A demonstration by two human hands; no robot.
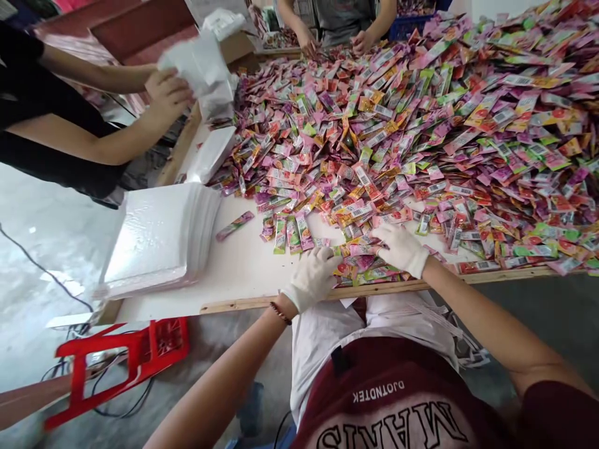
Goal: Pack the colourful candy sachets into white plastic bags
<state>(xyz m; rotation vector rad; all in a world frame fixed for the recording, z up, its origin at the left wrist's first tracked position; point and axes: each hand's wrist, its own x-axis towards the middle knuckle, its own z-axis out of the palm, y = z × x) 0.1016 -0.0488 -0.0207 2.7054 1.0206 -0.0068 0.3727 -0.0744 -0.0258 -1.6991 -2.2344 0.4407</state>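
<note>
Small sachets (pixel 360 265) in pink, green and orange lie bunched at the near edge of the white table (pixel 234 268), directly under our 2 gloved hands. Our left hand (pixel 311 277) rests flat on the left side of this bunch, fingers spread and pressing down, not closed around anything. Our right hand (pixel 400 249) sits just beside it on the right, fingers bent and touching the sachets; we cannot tell whether any sachet is pinched between them. Both hands wear white gloves. A dark bead bracelet (pixel 279 312) circles the left wrist.

Just left of the bunch, 3 sachets (pixel 292 234) lie side by side, upright to our view. A single sachet (pixel 234 225) lies tilted farther left, apart from the rest.

Beyond the hands, the great heap of sachets (pixel 444 118) covers most of the table, thickest toward the far right.

On the left end of the table sits a stack of white bags (pixel 159 240), its edges fanned. A wooden strip (pixel 243 304) runs along the near table edge.

At the left, another person's hands (pixel 168 93) hold a white bag (pixel 199 62) above the table corner. At the far side, a 2nd co-worker's hands (pixel 334 43) touch the heap.

A red plastic stool (pixel 121 365) lies tipped on the floor at lower left, with dark cables (pixel 51 277) near it.
</note>
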